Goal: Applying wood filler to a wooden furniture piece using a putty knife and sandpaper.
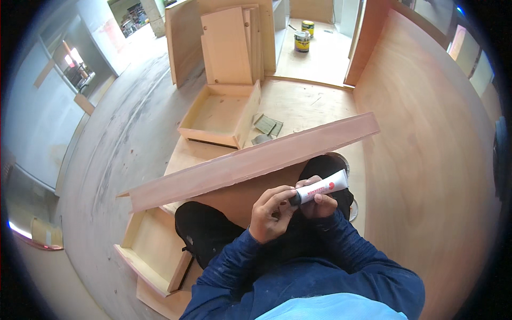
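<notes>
A white squeeze tube (324, 186) with red print is held level above my lap, its flat end up to the right. My right hand (320, 206) grips the tube's body, thumb on the near side. The fingers of my left hand (272, 212) pinch the black cap (295, 198) at its other end; the cap looks on the tube. Just beyond my hands, a long pale wooden panel (250, 162) with a raised edge slants across, over my knees.
A shallow wooden drawer (216, 114) sits ahead, another drawer (154, 250) at lower left. Sanding sheets (268, 125) lie past the panel. Boards (226, 45) lean at the back. Two tins (302, 41) stand inside a far opening. A tall wooden wall (421, 144) rises on the right.
</notes>
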`<state>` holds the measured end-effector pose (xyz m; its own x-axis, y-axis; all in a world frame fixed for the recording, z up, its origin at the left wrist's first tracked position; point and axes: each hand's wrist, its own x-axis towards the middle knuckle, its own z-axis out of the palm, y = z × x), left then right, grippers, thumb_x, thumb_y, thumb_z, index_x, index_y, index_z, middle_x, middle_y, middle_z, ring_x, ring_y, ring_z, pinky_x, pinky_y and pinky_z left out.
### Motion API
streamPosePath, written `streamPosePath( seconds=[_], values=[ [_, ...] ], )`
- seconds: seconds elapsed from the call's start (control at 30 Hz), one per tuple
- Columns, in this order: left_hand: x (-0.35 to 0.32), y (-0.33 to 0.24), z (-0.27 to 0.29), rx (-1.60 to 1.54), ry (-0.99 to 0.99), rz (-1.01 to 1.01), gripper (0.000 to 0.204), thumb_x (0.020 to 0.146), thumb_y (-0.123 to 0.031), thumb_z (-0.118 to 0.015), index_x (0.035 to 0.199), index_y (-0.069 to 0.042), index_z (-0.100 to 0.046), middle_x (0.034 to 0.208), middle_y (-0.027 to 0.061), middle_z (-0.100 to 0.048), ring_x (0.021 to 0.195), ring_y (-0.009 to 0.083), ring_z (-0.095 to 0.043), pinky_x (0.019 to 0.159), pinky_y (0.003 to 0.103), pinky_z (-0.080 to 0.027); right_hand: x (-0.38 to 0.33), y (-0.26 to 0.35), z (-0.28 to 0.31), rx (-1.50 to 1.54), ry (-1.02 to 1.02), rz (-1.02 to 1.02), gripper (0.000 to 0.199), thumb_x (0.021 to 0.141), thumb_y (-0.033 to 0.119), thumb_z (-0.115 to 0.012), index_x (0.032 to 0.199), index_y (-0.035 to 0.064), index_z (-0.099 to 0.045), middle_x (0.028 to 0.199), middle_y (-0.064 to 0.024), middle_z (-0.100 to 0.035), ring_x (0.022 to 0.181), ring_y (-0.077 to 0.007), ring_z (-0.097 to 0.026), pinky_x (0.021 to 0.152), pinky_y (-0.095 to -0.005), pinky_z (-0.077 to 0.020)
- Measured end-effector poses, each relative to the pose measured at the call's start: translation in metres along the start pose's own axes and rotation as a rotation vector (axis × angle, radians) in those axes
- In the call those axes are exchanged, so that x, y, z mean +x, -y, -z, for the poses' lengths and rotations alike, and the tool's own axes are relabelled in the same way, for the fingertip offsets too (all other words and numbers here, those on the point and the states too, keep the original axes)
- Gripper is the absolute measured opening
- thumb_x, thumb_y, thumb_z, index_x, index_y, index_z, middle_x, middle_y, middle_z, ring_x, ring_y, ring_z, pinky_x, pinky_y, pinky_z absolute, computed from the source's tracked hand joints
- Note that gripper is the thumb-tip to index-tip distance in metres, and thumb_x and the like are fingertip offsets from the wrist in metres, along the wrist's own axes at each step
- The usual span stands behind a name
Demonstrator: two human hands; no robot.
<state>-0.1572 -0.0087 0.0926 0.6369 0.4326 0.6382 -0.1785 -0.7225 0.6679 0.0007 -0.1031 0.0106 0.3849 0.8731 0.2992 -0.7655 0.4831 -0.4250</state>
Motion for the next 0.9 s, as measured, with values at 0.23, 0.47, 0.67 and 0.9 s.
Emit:
streamPosePath(
  seconds=[0.23, 0.47, 0.67, 0.9],
  values=[
    [-0.003, -0.006, 0.002, -0.139, -0.02, 0.245, 0.041, 0.076, -0.007, -0.083, 0.113, -0.003, -0.068, 0.105, 0.0136, -0.068, 0.088, 0.0235, -0.067, 0.078, 0.032, -0.056, 0.002, 0.0, -0.011, -0.04, -0.03, 0.037, 0.047, 0.074, 0.013, -0.065, 0.116, -0.0047, -0.054, 0.107, -0.0231, -0.065, 0.098, -0.0326, -0.064, 0.09, -0.0427, -0.0514],
    [-0.003, 0.0, 0.0, -0.015, -0.016, 0.131, 0.044, 0.076, -0.008, -0.084, 0.117, -0.002, -0.067, 0.104, 0.0143, -0.068, 0.088, 0.0233, -0.067, 0.078, 0.032, -0.056, -0.001, 0.001, -0.015, -0.076, -0.116, 0.072, 0.043, 0.071, 0.013, -0.065, 0.11, -0.0023, -0.057, 0.106, -0.024, -0.064, 0.096, -0.0329, -0.064, 0.088, -0.0429, -0.0515],
    [-0.014, 0.002, -0.004, -0.344, 0.03, 0.432, 0.037, 0.085, -0.008, -0.077, 0.119, -0.001, -0.064, 0.111, 0.0174, -0.068, 0.101, 0.0255, -0.067, 0.092, 0.039, -0.053, 0.001, -0.001, -0.012, -0.013, -0.018, 0.066, 0.043, 0.071, 0.012, -0.065, 0.111, -0.0009, -0.057, 0.106, -0.0232, -0.063, 0.097, -0.0329, -0.063, 0.088, -0.0423, -0.0518],
    [-0.014, 0.003, 0.0, -0.299, 0.036, 0.3, 0.045, 0.082, -0.008, -0.08, 0.123, 0.001, -0.062, 0.115, 0.0147, -0.064, 0.098, 0.02, -0.066, 0.08, 0.032, -0.058, -0.003, -0.005, -0.014, -0.096, -0.067, 0.062, 0.038, 0.077, 0.018, -0.067, 0.107, -0.0013, -0.055, 0.103, -0.0205, -0.064, 0.093, -0.0294, -0.065, 0.089, -0.0434, -0.0539]
  ],
)
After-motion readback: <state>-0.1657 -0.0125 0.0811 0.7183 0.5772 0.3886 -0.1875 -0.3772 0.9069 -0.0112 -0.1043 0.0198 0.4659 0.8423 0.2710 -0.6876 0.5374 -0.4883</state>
